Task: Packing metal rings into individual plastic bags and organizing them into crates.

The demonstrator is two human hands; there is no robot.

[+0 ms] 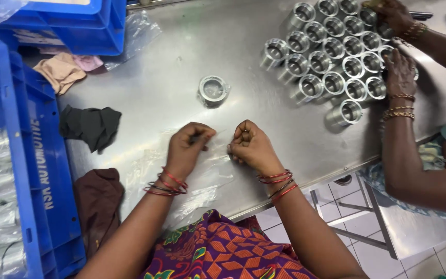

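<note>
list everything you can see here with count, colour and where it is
steel table: one, grey, fills the middle
metal ring: one, silver, alone mid-table above the hands
metal rings: a cluster of roughly two dozen, silver, upper right
clear plastic bag: one, transparent, on the table under the hands
blue crates: two, one at left holding wrapped silver parts, one top left
cloths: several, dark grey, brown, beige and pink, left of table
co-worker's hands: two, at the ring cluster, gold bangles
left hand: one, red bangles, fingers pinching the bag
right hand: one, red bangles, pinching the bag
</note>
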